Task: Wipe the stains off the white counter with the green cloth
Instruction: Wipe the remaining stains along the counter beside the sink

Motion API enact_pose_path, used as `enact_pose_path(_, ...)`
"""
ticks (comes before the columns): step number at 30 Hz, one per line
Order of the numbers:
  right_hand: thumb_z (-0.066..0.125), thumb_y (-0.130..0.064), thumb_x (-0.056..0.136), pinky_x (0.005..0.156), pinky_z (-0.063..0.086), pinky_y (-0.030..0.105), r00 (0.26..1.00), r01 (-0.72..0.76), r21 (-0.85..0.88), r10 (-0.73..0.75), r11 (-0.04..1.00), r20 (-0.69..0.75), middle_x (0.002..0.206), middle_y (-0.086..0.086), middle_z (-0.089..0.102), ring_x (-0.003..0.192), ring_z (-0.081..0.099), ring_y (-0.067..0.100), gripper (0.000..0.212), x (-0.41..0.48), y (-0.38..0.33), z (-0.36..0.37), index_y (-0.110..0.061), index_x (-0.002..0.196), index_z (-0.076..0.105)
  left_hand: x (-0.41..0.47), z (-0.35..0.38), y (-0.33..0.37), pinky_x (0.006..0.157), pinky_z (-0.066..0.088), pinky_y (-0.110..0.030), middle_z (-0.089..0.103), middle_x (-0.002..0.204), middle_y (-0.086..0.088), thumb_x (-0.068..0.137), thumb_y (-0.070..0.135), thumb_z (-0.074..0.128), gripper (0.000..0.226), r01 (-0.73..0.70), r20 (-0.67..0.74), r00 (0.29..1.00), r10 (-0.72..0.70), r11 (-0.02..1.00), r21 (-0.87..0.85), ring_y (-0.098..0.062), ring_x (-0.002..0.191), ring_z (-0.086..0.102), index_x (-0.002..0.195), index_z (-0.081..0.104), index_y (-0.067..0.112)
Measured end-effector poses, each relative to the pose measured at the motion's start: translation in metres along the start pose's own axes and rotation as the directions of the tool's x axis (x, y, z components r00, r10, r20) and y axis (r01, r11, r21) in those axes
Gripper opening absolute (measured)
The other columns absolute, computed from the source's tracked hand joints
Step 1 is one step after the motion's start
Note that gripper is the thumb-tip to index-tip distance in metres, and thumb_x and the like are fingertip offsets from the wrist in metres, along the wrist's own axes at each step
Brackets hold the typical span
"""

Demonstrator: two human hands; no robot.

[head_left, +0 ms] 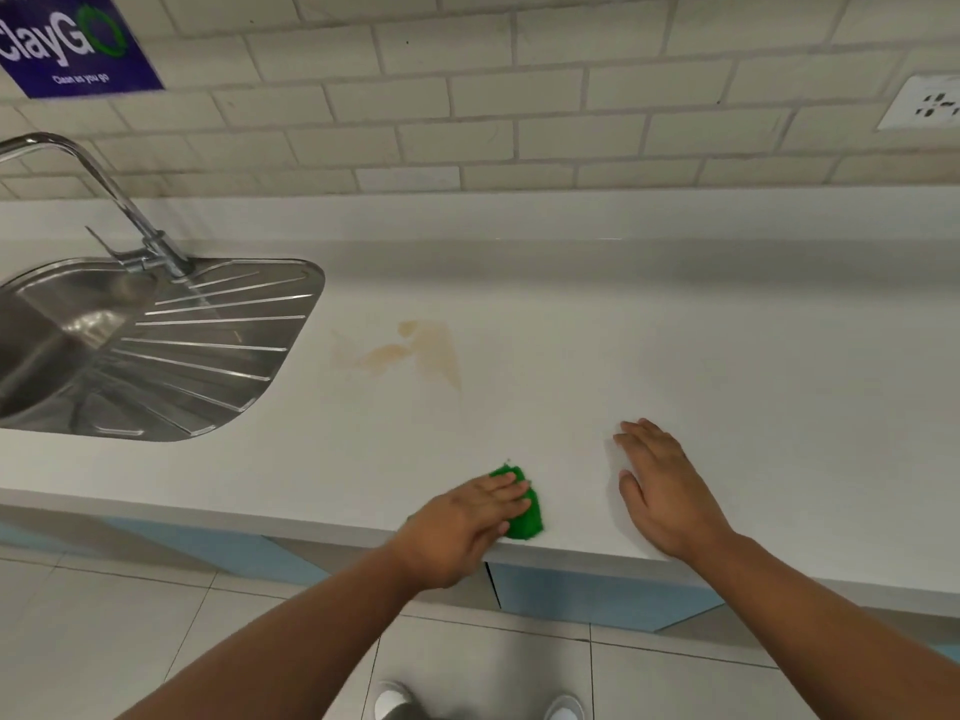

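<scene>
- The green cloth [527,517] lies bunched on the white counter [727,356], close to its front edge, and the left hand [467,517] covers most of it with fingers laid straight and close together, pressing down rather than pinching
- The stains [410,350] are pale brown smears lying toward 11 o'clock from the cloth, well apart from it and farther back on the counter; the patch spreads roughly along a 9-to-3 line, with one streak trailing off toward 5 o'clock
- The left hand is the nearer one to the stains and it has the cloth, so the next stroke likely calls for a push away from the body and slightly left
- The right hand [660,491] rests flat on the counter at 3 o'clock from the cloth, fingers spread a little, holding nothing; it looks like a brace
- A steel sink [130,345] with a ribbed drainer and a tap [104,194] sits at 9 o'clock from the stains, just beside them
- Behind runs a pale tiled wall [519,96] with a socket [930,103] at 2 o'clock and a blue sign [78,44] at 10 o'clock
</scene>
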State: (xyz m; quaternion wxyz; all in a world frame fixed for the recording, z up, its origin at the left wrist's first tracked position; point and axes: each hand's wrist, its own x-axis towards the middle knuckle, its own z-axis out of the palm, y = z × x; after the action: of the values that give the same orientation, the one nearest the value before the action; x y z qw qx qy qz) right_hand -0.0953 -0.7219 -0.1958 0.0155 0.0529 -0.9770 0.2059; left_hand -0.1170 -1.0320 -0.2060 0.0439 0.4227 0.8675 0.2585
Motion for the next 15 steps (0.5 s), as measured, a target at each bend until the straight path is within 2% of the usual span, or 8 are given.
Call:
enact_pose_path(3, 0.022, -0.037, 0.095, 0.122, 0.014, 0.040, 0.999, 0.026, -0.006, -0.026, 1.000, 0.020, 0.156, 0.007, 0.036, 0.147, 0.023, 0.023, 0.062, 0.006, -0.017, 0.008, -0.010, 0.147, 0.039, -0.051, -0.040, -0.043, 0.119, 0.020, -0.022, 0.037, 0.153, 0.013, 0.101, 0.026, 0.044, 0.042, 0.169, -0.056, 0.984, -0.167, 0.985, 0.035, -0.007, 0.145, 0.027, 0.142, 0.049, 0.022)
enact_pose_path(6, 0.017, -0.044, 0.092, 0.123, 0.009, 0.037, 0.998, 0.051, -0.034, -0.049, 0.998, 0.044, 0.157, 0.006, 0.034, 0.148, 0.021, 0.022, 0.068, 0.012, -0.031, 0.018, -0.011, 0.149, 0.038, -0.095, -0.071, -0.084, 0.118, 0.018, -0.019, 0.035, 0.153, 0.014, 0.099, 0.036, 0.037, 0.046, 0.353, -0.140, 0.930, -0.340, 0.933, 0.076, -0.007, 0.144, 0.028, 0.143, 0.047, 0.025)
enact_pose_path(10, 0.016, -0.047, 0.093, 0.121, 0.003, 0.035, 0.997, 0.053, -0.048, -0.051, 0.997, 0.054, 0.158, 0.005, 0.031, 0.149, 0.019, 0.022, 0.070, 0.023, -0.057, 0.030, -0.013, 0.149, 0.036, -0.127, -0.098, -0.128, 0.120, 0.022, -0.032, 0.026, 0.153, 0.016, 0.103, 0.034, 0.036, 0.046, 0.592, -0.243, 0.796, -0.554, 0.797, 0.123, -0.006, 0.146, 0.020, 0.148, 0.038, 0.026)
enact_pose_path(15, 0.010, -0.051, 0.090, 0.122, 0.004, 0.037, 0.997, 0.043, -0.071, -0.038, 0.997, 0.069, 0.159, 0.006, 0.028, 0.149, 0.016, 0.023, 0.076, 0.053, -0.096, 0.046, -0.013, 0.151, 0.034, -0.119, -0.118, -0.167, 0.121, 0.009, -0.031, 0.020, 0.161, 0.002, 0.104, 0.033, 0.035, 0.053, 0.756, -0.273, 0.644, -0.714, 0.648, 0.090, -0.013, 0.149, 0.012, 0.153, 0.028, 0.015)
